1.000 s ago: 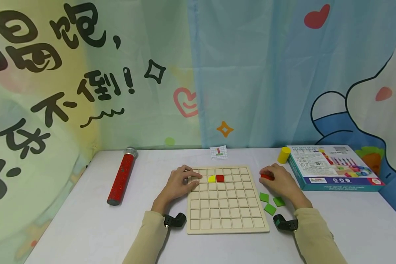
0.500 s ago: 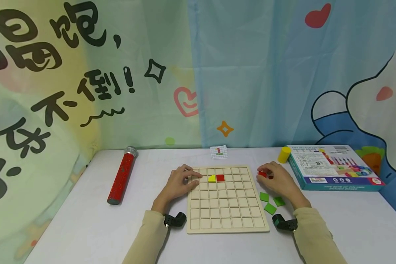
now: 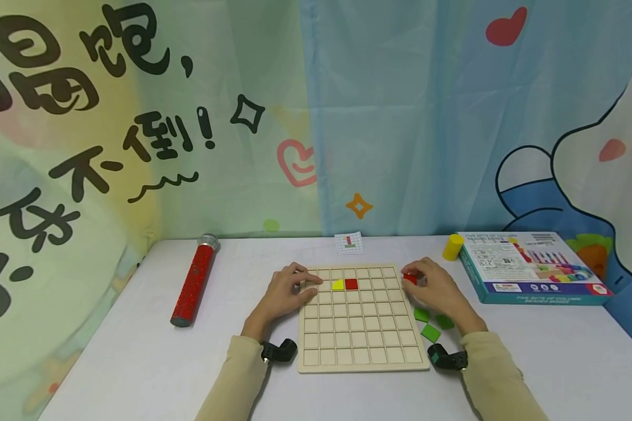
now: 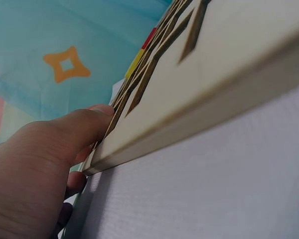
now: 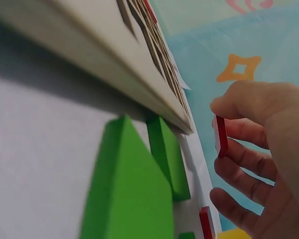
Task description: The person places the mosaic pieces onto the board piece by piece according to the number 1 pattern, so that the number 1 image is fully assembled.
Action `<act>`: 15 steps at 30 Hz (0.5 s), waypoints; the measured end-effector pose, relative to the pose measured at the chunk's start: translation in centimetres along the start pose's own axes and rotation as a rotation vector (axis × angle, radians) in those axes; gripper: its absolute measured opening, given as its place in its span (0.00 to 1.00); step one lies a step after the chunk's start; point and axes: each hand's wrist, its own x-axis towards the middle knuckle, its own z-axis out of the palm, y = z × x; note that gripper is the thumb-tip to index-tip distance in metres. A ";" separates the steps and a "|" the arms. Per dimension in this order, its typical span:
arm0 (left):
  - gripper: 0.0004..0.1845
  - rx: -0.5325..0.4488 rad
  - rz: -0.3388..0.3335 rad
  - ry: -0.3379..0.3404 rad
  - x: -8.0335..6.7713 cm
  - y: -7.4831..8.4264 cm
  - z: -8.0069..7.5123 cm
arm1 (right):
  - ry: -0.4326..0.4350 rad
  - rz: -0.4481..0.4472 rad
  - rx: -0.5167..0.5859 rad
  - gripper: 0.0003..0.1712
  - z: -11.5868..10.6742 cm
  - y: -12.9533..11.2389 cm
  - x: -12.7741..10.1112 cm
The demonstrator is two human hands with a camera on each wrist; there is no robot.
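Fingers (image 3: 309, 279) of the left hand (image 3: 284, 295) lay flat and relaxed on the near-left corner of the square pale wooden grid board (image 3: 362, 327). Just right of the board, the right hand (image 3: 436, 289) pinched a small red square tile (image 3: 409, 279) between thumb and curled fingers (image 5: 241, 167). Three green square tiles (image 3: 430, 332) lay on the white surface (image 3: 137, 362) beneath that wrist. Beyond, a yellow cylinder (image 3: 453, 247) stood.
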 end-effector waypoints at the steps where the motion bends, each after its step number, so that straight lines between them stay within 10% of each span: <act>1: 0.11 0.001 0.000 0.000 0.0 0.0 0.0 | 0.001 -0.006 0.004 0.15 0.0 -0.1 0.0; 15: 0.11 -0.006 -0.014 -0.014 0.0 0.1 -0.1 | -0.006 -0.036 0.035 0.14 0.2 -0.6 0.0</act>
